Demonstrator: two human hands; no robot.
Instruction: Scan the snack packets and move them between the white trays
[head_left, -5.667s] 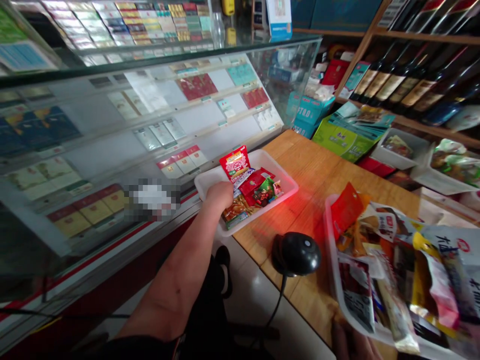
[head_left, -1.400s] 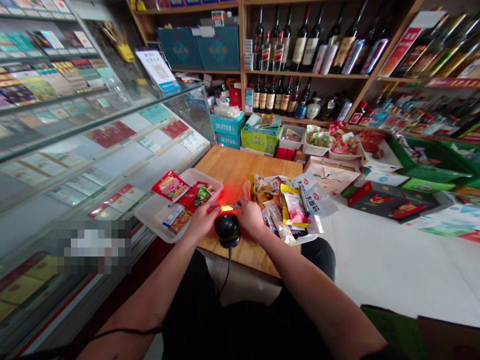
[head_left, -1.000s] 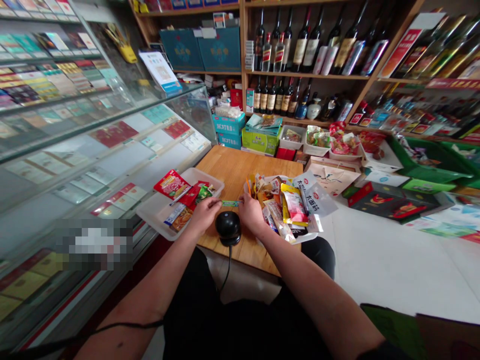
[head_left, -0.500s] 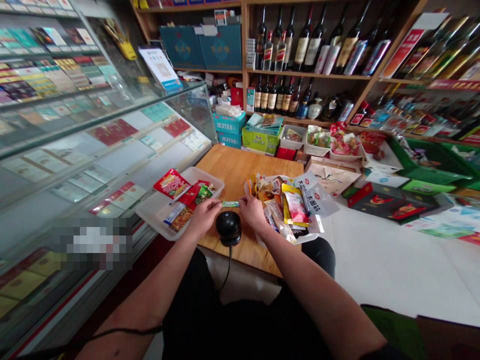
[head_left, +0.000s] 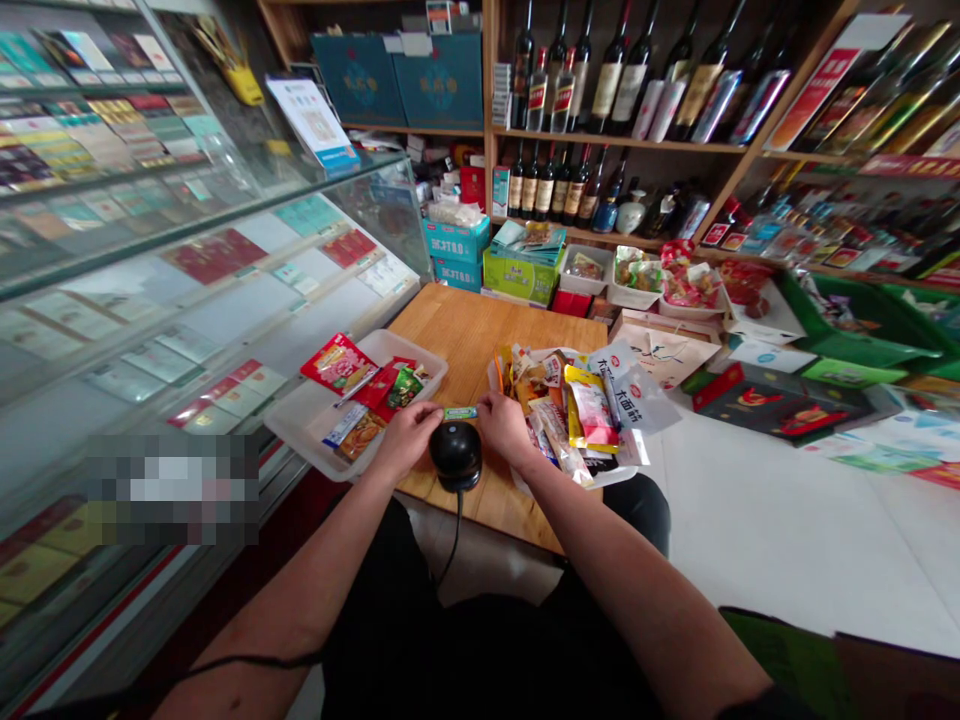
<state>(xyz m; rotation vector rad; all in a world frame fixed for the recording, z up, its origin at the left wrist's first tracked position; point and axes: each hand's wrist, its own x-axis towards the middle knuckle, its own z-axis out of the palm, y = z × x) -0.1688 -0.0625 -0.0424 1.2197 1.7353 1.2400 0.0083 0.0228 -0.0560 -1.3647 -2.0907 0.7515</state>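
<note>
Pinching a small green packet [head_left: 460, 412] by its two ends, the left hand [head_left: 409, 438] and the right hand [head_left: 505, 428] are holding it level between them, just beyond the black scanner [head_left: 455, 450]. The scanner is standing on the table [head_left: 457, 325], its cord [head_left: 459, 525] trailing down off the edge. Beside the left hand, the left tub [head_left: 294, 412] is holding several snacks [head_left: 339, 364]; beside the right hand, the right tub [head_left: 613, 479] is brimming with more.
</note>
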